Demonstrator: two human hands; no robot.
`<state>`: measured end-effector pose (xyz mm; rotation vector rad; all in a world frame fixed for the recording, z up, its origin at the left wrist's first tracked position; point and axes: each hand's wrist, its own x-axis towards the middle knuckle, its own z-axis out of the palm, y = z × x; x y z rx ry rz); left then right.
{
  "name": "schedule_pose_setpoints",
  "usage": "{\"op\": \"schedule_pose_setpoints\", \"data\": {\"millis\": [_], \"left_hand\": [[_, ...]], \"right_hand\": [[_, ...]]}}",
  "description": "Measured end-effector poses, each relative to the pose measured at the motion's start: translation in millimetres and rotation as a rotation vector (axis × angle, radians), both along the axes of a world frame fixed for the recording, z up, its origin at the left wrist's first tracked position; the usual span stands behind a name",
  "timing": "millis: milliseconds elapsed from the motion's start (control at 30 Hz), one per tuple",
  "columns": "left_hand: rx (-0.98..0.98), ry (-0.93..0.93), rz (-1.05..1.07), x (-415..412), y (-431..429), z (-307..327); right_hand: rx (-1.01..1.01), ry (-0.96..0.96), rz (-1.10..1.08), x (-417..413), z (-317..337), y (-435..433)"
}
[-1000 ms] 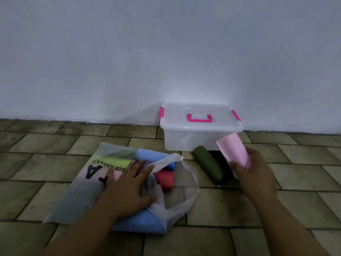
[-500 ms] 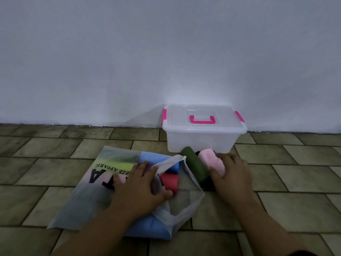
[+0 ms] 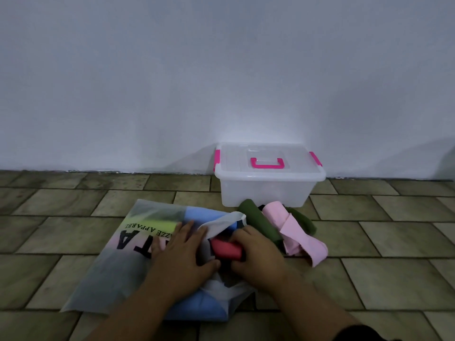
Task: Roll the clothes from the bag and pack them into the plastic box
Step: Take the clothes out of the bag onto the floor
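A translucent white bag [image 3: 118, 264] with black lettering lies flat on the tiled floor, with blue and yellow-green clothes showing through it. My left hand [image 3: 182, 262] presses flat on the bag beside its mouth. My right hand [image 3: 256, 257] reaches into the mouth and grips a red rolled garment [image 3: 227, 251]. To the right, on the floor, lie a dark green roll [image 3: 258, 219] and a pink roll [image 3: 293, 230] that has partly come undone. The clear plastic box [image 3: 266, 193], its lid shut with pink clips and handle, stands by the wall behind them.
A plain white wall [image 3: 221, 82] runs along the back. The floor [image 3: 394, 242] is brownish stone tile. A second dark green piece [image 3: 304, 220] lies behind the pink roll.
My right hand set the pink roll down beside the green roll, let go, and moved left into the bag's mouth onto the red roll. The pink roll has loosened.
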<state>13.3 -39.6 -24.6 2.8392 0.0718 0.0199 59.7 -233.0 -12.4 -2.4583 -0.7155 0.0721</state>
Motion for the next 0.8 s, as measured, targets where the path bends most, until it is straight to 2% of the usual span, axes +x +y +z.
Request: {"op": "schedule_pose_setpoints", "data": {"millis": [100, 233, 333, 400, 533, 700, 800], "left_hand": [[0.01, -0.03, 0.004, 0, 0, -2], [0.045, -0.053, -0.001, -2, -1, -5], [0.045, -0.059, 0.0, -2, -2, -6], [0.049, -0.057, -0.004, -2, -1, -7], [0.037, -0.057, -0.01, -4, -1, -6], [-0.027, -0.046, -0.001, 1, -3, -2], [-0.012, -0.02, -0.022, 20, -11, 8]], "right_hand": [[0.158, 0.028, -0.146, -8, 17, -46], [0.468, -0.05, -0.509, -11, 32, -110], [0.512, -0.142, -0.759, -1, 24, -128], [0.452, -0.129, -0.79, 6, 14, -124], [0.282, -0.002, -0.708, 14, -7, -106], [-0.003, 0.089, -0.66, 24, 1, -113], [-0.003, -0.115, -0.635, 15, 19, -99]]}}
